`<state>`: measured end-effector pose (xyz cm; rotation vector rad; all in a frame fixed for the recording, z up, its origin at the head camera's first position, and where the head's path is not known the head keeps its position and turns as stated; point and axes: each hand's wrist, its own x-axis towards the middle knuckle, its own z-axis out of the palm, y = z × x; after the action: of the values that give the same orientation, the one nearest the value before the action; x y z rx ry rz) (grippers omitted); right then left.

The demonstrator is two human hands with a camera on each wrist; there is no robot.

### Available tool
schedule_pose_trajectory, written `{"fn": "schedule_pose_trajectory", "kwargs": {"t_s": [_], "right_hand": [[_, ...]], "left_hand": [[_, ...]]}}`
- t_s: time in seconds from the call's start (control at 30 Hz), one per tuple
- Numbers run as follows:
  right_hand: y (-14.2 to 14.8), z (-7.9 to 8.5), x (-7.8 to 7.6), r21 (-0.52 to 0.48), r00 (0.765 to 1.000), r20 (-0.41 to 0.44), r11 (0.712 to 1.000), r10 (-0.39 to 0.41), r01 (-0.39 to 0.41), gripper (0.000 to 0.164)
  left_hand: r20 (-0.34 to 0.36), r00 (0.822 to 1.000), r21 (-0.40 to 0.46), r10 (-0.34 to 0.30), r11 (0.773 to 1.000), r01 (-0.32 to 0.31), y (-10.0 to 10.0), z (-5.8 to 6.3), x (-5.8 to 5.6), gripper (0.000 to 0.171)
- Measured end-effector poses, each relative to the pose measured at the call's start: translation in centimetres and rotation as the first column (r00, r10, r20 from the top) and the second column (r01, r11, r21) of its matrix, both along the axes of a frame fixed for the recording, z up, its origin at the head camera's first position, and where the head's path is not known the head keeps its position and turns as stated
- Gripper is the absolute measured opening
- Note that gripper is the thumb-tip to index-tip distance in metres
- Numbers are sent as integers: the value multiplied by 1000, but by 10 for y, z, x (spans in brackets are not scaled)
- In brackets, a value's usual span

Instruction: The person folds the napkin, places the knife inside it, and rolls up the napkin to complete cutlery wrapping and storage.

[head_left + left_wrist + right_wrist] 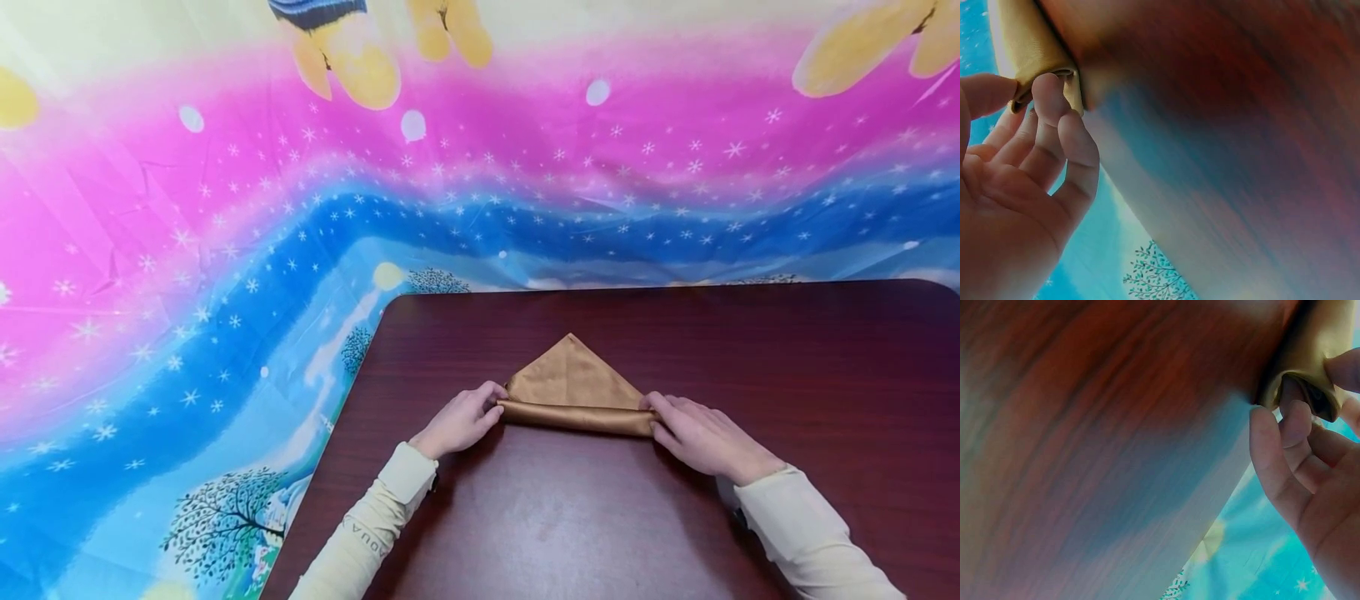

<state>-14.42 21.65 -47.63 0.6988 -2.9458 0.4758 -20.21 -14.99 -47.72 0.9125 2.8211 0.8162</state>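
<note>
A gold satin cloth napkin lies on the table, its far part a flat triangle pointing away from me. Its near edge is rolled into a tube that runs left to right. At the tube's left end, my left hand pinches the cloth between thumb and fingers. The left wrist view shows folded layers of the napkin at those fingertips. My right hand holds the other end. In the right wrist view, a finger of the right hand reaches into the hollow end of the roll, with the thumb on its outside.
The dark red-brown wooden table has rounded far corners. Behind it and along its left side hangs a printed backdrop cloth in pink and blue with snowflakes and trees.
</note>
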Motion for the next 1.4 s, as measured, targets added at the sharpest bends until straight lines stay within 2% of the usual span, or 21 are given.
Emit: {"fn": "schedule_pose_trajectory", "kwargs": {"t_s": [0.27, 0.57, 0.63, 0.73, 0.83, 0.97, 1.03, 1.13, 1.27, 1.4], "right_hand": [[-2, 3, -2, -72, 995, 84, 996, -45, 51, 22], [-8, 7, -5, -142, 972, 211, 981, -98, 130, 22], [-9, 8, -6, -150, 969, 223, 978, -108, 143, 22], [-10, 9, -7, -155, 964, 231, 973, -132, 171, 18], [-12, 8, -8, -144, 960, 230, 970, -160, 196, 11], [-13, 8, -9, -118, 959, 216, 970, -183, 212, 3], [-13, 8, -9, -105, 962, 200, 972, -188, 212, 4], [-12, 9, -10, -90, 965, 180, 973, -193, 212, 6], [-11, 11, -8, -71, 968, 160, 975, -196, 209, 9], [-10, 14, -5, -54, 975, 138, 981, -176, 185, 20]], "left_hand": [[86, 994, 54, 72, 996, -77, 0, -1, -1, 21], [190, 970, 75, 149, 983, -166, 1, -3, -3, 21], [189, 969, 82, 163, 980, -181, 1, -4, -3, 17], [114, 979, 60, 172, 982, -179, 2, -6, -3, 9], [-23, 985, 3, 171, 985, -171, 4, -6, -2, 5], [-170, 976, -50, 138, 988, -148, 5, -3, 2, 5], [-218, 970, -63, 110, 990, -126, 4, -3, 4, 7], [-254, 965, -86, 67, 992, -92, 4, -3, 5, 9], [-260, 965, -111, 13, 993, -44, 3, -4, 5, 8], [-273, 961, -137, -34, 991, -4, 3, -4, 6, 9]]}}
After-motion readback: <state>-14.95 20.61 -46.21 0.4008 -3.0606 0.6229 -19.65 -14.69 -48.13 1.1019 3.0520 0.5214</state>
